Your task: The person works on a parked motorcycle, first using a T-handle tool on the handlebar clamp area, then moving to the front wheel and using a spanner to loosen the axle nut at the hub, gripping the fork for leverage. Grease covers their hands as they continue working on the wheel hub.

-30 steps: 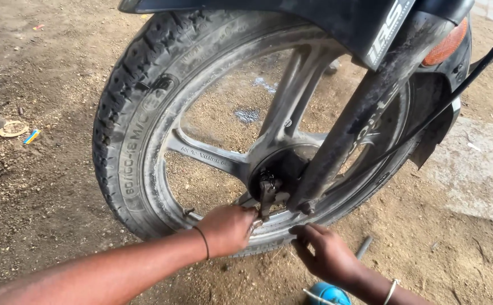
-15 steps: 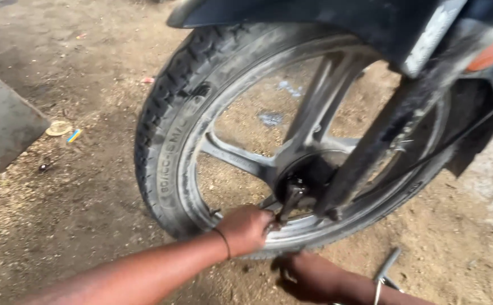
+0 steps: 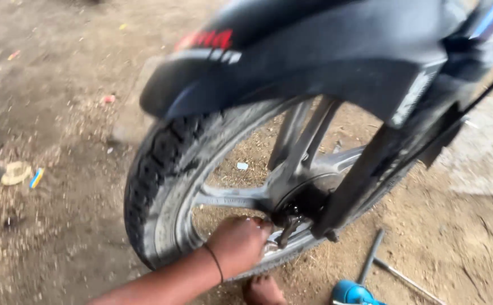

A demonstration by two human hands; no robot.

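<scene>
A motorcycle front wheel point(image 3: 161, 169), with a black tyre and grey alloy spokes, stands on dirt under a dark mudguard point(image 3: 314, 62). My left hand point(image 3: 238, 243), a thin black band on its wrist, is closed around a small dark metal part point(image 3: 286, 226) at the hub point(image 3: 306, 197), just left of the fork leg point(image 3: 365, 175). Only a small part of my right hand point(image 3: 263, 291) shows at the bottom edge, below the rim; its fingers are hidden. The picture is blurred by motion.
A blue-handled tool point(image 3: 351, 293) and two thin metal rods point(image 3: 371, 257) lie on the dirt right of the wheel. A pale concrete patch point(image 3: 484, 164) is at the right. Small litter point(image 3: 23, 175) lies at the left.
The view has swung, so the wheel now sits further right and lower. My right hand has dropped toward the bottom edge. My left hand stays at the hub.
</scene>
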